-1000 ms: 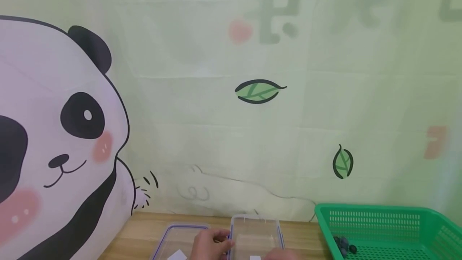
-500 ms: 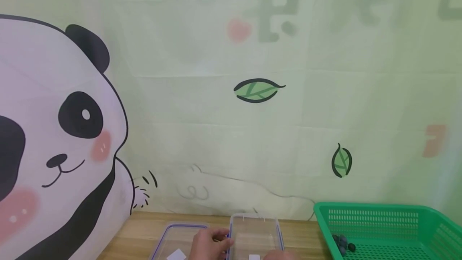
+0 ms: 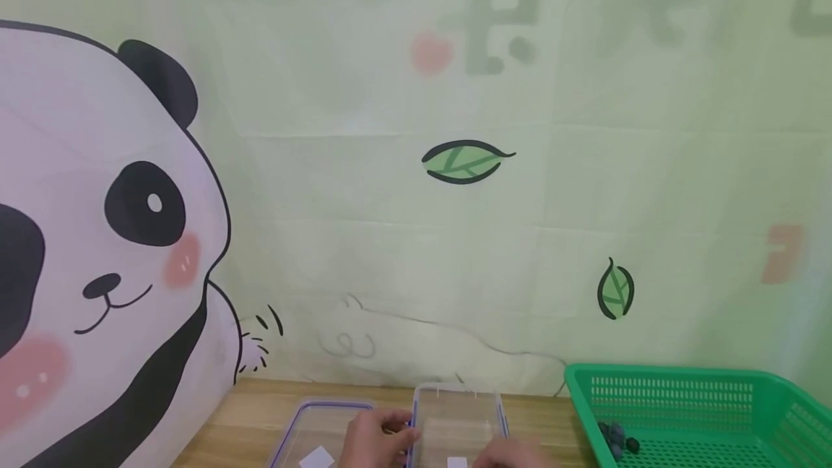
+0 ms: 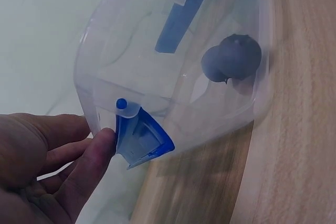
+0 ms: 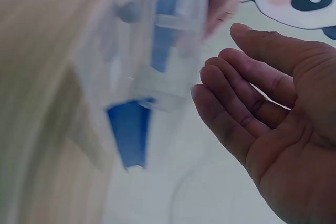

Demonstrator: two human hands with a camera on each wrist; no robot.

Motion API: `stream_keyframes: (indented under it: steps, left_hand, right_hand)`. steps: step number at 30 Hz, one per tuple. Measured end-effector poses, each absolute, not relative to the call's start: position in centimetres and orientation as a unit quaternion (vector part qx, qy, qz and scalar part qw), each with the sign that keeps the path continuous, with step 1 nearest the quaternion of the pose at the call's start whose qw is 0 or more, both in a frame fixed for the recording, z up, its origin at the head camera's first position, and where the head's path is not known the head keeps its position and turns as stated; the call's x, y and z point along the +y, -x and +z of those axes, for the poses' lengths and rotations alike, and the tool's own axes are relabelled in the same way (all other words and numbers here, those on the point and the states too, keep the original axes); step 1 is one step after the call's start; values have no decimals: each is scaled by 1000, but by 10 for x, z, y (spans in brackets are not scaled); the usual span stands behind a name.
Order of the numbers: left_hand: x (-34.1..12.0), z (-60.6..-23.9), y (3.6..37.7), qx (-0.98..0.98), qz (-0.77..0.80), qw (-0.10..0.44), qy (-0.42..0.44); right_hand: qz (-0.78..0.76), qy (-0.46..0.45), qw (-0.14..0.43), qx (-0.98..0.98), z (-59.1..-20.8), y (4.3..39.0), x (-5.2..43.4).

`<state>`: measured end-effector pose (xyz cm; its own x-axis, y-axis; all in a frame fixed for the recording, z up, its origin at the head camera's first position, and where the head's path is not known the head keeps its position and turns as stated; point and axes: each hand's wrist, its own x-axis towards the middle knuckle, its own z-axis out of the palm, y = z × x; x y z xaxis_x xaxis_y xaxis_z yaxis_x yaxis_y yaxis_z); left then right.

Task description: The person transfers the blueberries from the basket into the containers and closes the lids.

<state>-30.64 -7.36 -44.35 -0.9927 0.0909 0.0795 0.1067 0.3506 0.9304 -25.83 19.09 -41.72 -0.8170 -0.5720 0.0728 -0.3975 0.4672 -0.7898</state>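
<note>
A clear plastic box with blue latches stands on the wooden table in the head view. My left hand pinches its left edge; in the left wrist view, fingers and thumb meet at the corner beside a blue latch. Dark blueberries show through the box wall near its bottom. On the box's other side is my right hand, partly cut off by the frame. The right wrist view has its fingers loosely bent, holding nothing, a little apart from the box.
Left of the box lies another clear plastic item with a blue edge line and a white label. A green basket at the right holds several blueberries. Behind the table hangs a panda-printed cloth.
My right hand has risen slightly beside the box and shows more in the head view. The left hand keeps its place on the box edge.
</note>
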Motion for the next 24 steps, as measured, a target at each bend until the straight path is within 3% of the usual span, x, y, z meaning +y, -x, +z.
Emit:
stream_keyframes:
  steps: [5,14,24]
  left_hand:
    - [-74,-441,306,-822,-566,12,60]
    - [-73,-442,305,-823,-565,20,61]
    - [-73,-442,305,-818,-571,20,70]
  right_hand:
    - [-428,277,127,851,-397,261,211]
    - [-390,287,-30,874,-356,238,235]
    - [-338,212,-113,910,-347,235,266]
